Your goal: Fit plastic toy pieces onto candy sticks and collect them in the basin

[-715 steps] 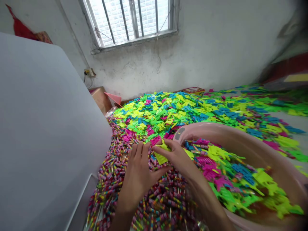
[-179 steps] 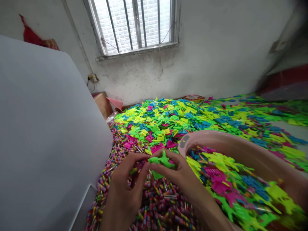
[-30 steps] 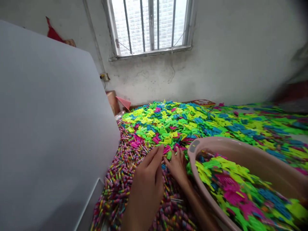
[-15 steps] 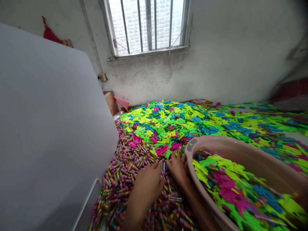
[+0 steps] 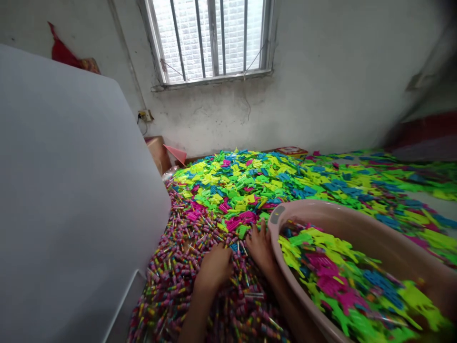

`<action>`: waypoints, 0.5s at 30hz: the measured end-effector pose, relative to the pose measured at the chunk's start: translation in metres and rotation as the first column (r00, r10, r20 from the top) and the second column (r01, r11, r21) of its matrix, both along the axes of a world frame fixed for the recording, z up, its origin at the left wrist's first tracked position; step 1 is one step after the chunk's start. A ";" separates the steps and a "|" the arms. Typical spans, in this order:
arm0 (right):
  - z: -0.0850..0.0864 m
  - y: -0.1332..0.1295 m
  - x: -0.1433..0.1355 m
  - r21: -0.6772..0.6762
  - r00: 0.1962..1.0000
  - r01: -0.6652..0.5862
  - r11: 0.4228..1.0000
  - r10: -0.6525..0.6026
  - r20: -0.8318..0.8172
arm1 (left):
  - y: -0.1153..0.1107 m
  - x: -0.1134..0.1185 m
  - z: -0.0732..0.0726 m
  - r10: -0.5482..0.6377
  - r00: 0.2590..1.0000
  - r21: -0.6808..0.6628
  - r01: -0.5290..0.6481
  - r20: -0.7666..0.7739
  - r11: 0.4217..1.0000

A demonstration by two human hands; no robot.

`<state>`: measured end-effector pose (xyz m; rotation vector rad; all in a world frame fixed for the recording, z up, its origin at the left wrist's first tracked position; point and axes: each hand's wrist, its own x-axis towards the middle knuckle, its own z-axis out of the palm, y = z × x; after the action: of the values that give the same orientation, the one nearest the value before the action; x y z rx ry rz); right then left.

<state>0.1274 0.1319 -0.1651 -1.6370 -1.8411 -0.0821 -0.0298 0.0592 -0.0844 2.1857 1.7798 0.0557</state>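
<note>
- Fingers of the right hand (image 5: 260, 247) parted, at the near edge of the bright plastic pieces (image 5: 246, 183), just beside the pink tub (image 5: 357, 226).
- Left hand (image 5: 213, 267) low over small striped tubes (image 5: 174, 286), fingers curled down; cannot tell if they grip any.
- Plastic pieces heaped far side, more inside tub, right.
- White panel (image 5: 78, 190) at left; barred window (image 5: 228, 38) beyond.

Daylight fills a barred window (image 5: 214, 38) in the stained white wall (image 5: 321, 85).

Two hands (image 5: 215, 266), one tub (image 5: 330, 209), perhaps two boxes (image 5: 292, 151)
</note>
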 end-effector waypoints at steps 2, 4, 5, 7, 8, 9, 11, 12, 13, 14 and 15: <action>0.002 0.001 0.002 0.003 1.000 -0.017 1.000 0.017 -0.012 | 0.002 -0.001 0.000 0.012 0.999 0.021 -0.013 0.038 1.000; 0.005 0.003 0.004 0.008 0.999 -0.028 1.000 0.028 -0.030 | 0.003 -0.002 0.002 0.012 0.996 0.057 -0.017 0.086 0.998; 0.006 0.004 0.006 0.010 0.999 -0.034 0.999 0.035 -0.038 | 0.003 -0.001 0.004 0.008 0.994 0.079 -0.017 0.113 0.997; 0.008 0.006 0.007 0.012 0.998 -0.043 0.999 0.043 -0.054 | 0.003 -0.001 0.008 0.000 0.986 0.125 -0.021 0.167 0.992; 0.009 0.006 0.007 0.012 0.997 -0.043 0.999 0.043 -0.062 | 0.003 0.000 0.010 -0.006 0.981 0.147 -0.023 0.194 0.989; 0.009 0.005 0.006 0.012 0.997 -0.039 0.999 0.039 -0.069 | 0.002 0.000 0.012 -0.011 0.975 0.168 -0.026 0.220 0.985; 0.009 0.004 0.004 0.014 0.996 -0.022 1.000 0.023 -0.083 | 0.001 0.001 0.015 -0.022 0.963 0.207 -0.035 0.267 0.978; 0.008 0.003 0.002 0.015 0.996 -0.010 1.000 0.011 -0.090 | 0.000 0.001 0.017 -0.025 0.958 0.225 -0.042 0.287 0.974; 0.007 0.001 0.001 0.017 0.995 0.002 1.000 0.000 -0.097 | 0.000 0.001 0.018 -0.027 0.953 0.240 -0.049 0.303 0.969; 0.006 0.000 0.000 0.017 0.994 0.012 1.000 -0.010 -0.105 | 0.000 0.001 0.019 -0.027 0.948 0.254 -0.057 0.317 0.966; 0.006 0.000 0.000 0.017 0.994 0.019 1.000 -0.017 -0.111 | -0.001 0.001 0.020 -0.027 0.944 0.264 -0.065 0.328 0.962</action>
<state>0.1273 0.1315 -0.1596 -1.6132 -1.7369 -0.0156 -0.0290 0.0587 -0.0648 2.1764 1.6800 0.6688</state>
